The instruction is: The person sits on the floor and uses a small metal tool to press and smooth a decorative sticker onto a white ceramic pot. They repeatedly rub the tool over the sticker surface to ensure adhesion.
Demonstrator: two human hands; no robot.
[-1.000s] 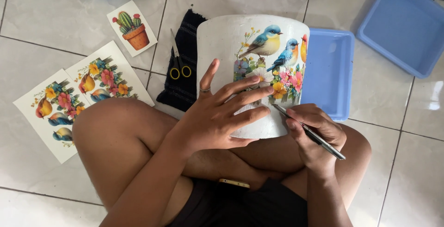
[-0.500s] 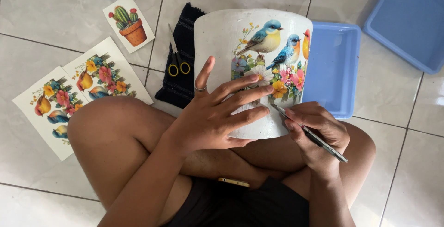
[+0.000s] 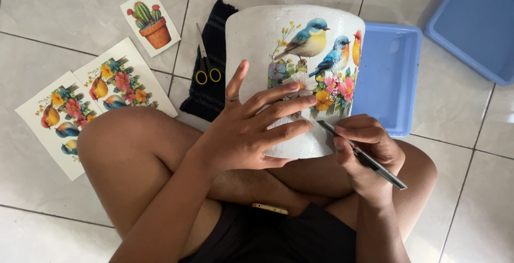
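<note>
A large white pot (image 3: 257, 43) lies on its side across my crossed legs, with a bird-and-flower picture (image 3: 316, 59) stuck to its wall. My left hand (image 3: 251, 124) lies flat on the pot, fingers spread, just left of the picture's lower edge. My right hand (image 3: 364, 150) grips a thin grey pen-like tool (image 3: 364, 156). Its tip touches the bottom edge of the picture.
On the tiled floor to the left lie two flower-and-bird prints (image 3: 85, 102) and a cactus print (image 3: 151, 22). Yellow-handled scissors (image 3: 206, 65) rest on a black cloth (image 3: 214, 75). A blue tray (image 3: 388, 75) sits behind the pot, another blue tray (image 3: 476, 22) at upper right.
The view has shifted slightly; both hands stay on the pot with the tool tip at the picture's lower edge.
</note>
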